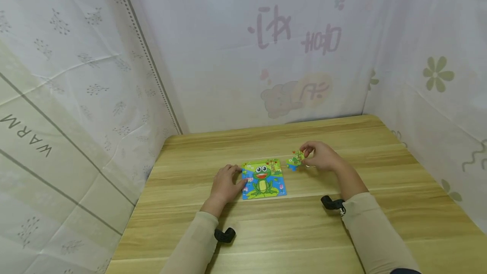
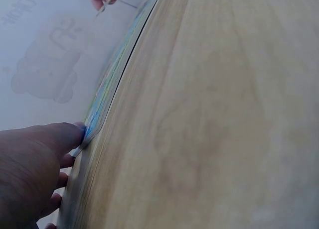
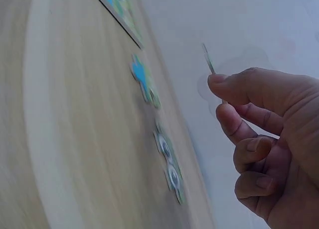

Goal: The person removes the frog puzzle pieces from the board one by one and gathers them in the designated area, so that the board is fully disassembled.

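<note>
A square frog puzzle board (image 1: 263,185) lies flat on the table, its picture showing a green frog on blue and green. My left hand (image 1: 226,183) rests at the board's left side, thumb touching its edge and fingers spread along it. To the right of the board, my right hand (image 1: 321,155) pinches a thin puzzle piece (image 3: 209,59) between thumb and index finger, raised over the table. Below it on the tabletop lie a blue and green puzzle piece (image 3: 142,79) and a piece with frog eyes (image 3: 169,164). The held piece's face is edge-on in the right wrist view.
The wood-grain table (image 1: 274,231) ends at a printed curtain (image 1: 228,54) behind and on both sides. A black wrist mount (image 1: 225,235) sits by the left sleeve, and another black mount (image 1: 332,203) by the right sleeve.
</note>
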Motion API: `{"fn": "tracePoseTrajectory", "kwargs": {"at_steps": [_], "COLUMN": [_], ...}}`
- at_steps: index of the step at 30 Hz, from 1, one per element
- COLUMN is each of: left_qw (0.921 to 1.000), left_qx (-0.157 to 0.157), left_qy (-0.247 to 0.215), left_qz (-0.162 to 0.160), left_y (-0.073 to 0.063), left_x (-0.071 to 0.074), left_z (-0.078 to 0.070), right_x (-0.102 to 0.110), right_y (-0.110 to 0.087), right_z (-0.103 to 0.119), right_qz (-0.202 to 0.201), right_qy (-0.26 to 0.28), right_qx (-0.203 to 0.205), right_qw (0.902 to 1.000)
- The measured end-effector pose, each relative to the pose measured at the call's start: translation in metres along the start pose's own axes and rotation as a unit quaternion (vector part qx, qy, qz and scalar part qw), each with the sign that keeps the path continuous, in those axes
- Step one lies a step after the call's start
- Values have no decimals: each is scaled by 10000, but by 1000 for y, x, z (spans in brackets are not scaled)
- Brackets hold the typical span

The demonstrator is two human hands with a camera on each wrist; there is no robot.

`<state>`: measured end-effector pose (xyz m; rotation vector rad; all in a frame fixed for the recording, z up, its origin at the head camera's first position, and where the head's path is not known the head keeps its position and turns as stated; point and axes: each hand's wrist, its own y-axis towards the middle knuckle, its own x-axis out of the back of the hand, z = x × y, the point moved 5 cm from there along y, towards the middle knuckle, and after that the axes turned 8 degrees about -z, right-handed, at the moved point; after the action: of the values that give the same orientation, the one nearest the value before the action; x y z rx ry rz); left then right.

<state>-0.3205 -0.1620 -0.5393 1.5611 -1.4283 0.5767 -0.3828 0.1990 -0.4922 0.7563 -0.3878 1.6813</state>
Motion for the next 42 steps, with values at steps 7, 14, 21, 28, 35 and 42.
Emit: {"fn": "tracePoseTrajectory", "kwargs": {"at_steps": [7, 14, 21, 28, 35, 42], "left_qw": [10000, 10000, 10000, 9999, 10000, 9999], "left_qx": [17, 29, 46, 75, 75, 20], "left_qy": [6, 29, 15, 32, 23, 121], "left_qz": [4, 61, 79, 66, 22, 27], "left_y": [0, 0, 0, 0, 0, 0], "left_x": [1, 1, 1, -1, -1, 0], "left_z": [0, 1, 1, 2, 3, 1], "right_x": [21, 36, 45, 51, 53, 54], "right_y": [-3, -11, -20, -26, -31, -33], "right_z": [-21, -38, -52, -66, -78, -82], "right_qz": [-74, -242, -188, 26, 183, 181], "right_qy": [-32, -40, 30, 37, 32, 1], "right_qx": [-168, -257, -482, -499, -730, -907], "right_qw": [9998, 9994, 9987, 9987, 9972, 9957]}}
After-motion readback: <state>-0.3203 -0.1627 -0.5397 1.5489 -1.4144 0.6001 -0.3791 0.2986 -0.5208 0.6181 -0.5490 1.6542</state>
